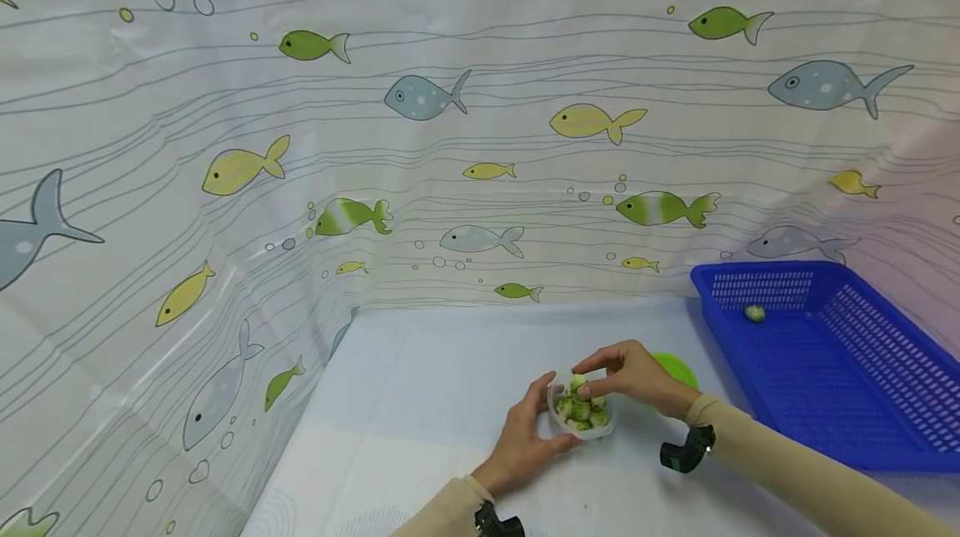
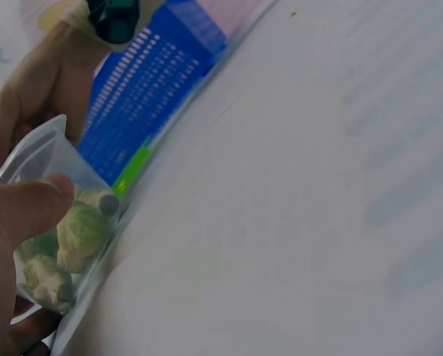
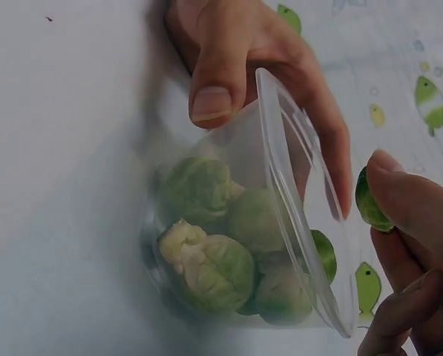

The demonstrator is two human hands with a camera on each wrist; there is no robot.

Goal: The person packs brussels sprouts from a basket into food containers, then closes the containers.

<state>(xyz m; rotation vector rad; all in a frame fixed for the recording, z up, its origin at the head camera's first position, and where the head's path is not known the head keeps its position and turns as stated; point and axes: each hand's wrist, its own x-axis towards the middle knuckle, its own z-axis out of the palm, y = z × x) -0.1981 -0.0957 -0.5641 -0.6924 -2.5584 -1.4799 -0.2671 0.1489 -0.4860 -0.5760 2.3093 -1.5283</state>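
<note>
A clear plastic container [image 3: 206, 141] stands on the white table, holding several Brussels sprouts [image 3: 225, 274]. My left hand [image 1: 522, 443] grips its wall, with the thumb on the near side and the fingers round the far side. Over the container's mouth, my right hand [image 1: 628, 376] pinches one Brussels sprout [image 3: 371, 202] between thumb and fingers. In the right wrist view this sprout is just outside the rim, apart from the others. The left wrist view shows the left thumb [image 2: 39, 208] pressed against the container.
A blue perforated basket [image 1: 817, 378] stands at the right, with a single sprout [image 1: 754, 313] near its far left corner. Partly hidden behind the right wrist lies a bright green round lid [image 1: 678, 370]. A fish-patterned curtain [image 1: 450, 187] rises behind the table.
</note>
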